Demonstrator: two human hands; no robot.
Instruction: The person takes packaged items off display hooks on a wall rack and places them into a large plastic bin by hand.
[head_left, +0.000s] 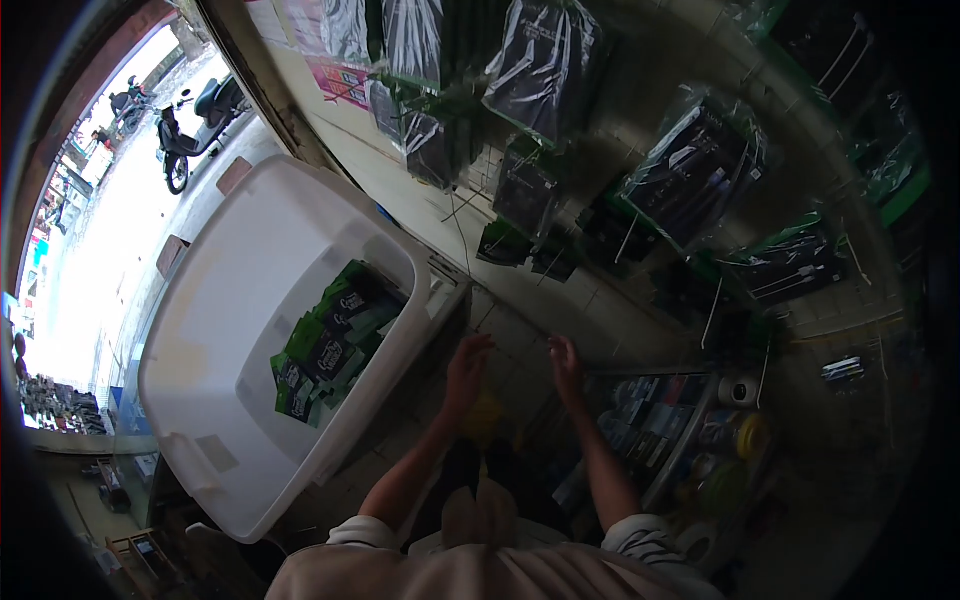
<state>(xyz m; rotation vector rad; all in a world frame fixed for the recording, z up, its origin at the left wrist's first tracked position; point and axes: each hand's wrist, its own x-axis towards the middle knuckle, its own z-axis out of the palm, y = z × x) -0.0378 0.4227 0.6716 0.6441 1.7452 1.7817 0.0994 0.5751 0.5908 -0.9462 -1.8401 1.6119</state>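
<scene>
My left hand (469,364) is held out in front of me over the tiled floor, a little to the right of a big white plastic tub (225,270). Its fingers are loosely bent, with nothing visible in them. Level with it and a short gap away, my right hand (566,366) is raised with fingers apart and holds nothing that I can see. Several green and black packets (325,345) lie in a row inside the tub. Neither hand touches the tub or the packets.
Plastic-wrapped dark packs (695,165) hang from wire hooks on the wall ahead. To my right stands a low shelf (650,425) with boxes and a yellow-lidded jar (750,437). Left, beyond the doorway, a motorbike (195,130) is parked in bright light.
</scene>
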